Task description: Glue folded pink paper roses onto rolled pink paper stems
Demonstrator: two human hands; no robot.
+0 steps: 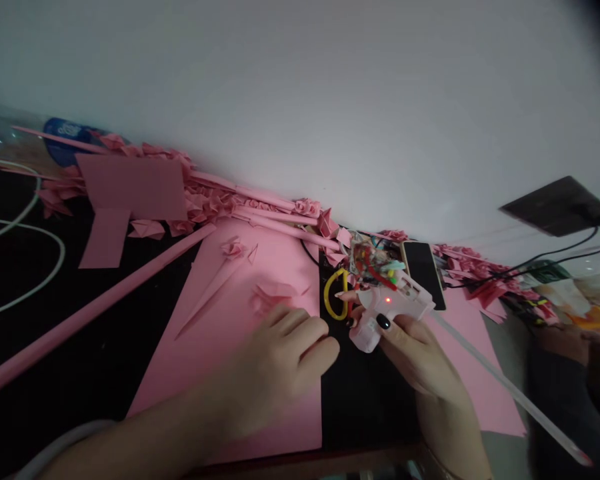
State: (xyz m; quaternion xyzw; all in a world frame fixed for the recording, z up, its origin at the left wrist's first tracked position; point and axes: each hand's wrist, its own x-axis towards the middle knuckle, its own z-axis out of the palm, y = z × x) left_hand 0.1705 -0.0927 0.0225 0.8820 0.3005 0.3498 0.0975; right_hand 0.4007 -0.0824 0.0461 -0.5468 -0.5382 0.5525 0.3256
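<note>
My right hand (415,353) is shut on a pale pink hot glue gun (380,313), whose small red light is lit. A long translucent rod (510,393) runs toward the lower right from near the gun. My left hand (285,353) rests on a large pink paper sheet (230,387), holding nothing, its fingertips close to a crumpled pink paper flower (270,297). Yellow-handled scissors (336,295) lie just beyond the gap between my hands, partly hidden by the gun.
Rolled pink paper stems (87,313) and folded paper roses (205,203) line the black tabletop (45,200) along a white wall. A phone (423,273) and a cluttered plastic bag (373,260) sit behind the gun. Another person's hands (595,353) are at far right.
</note>
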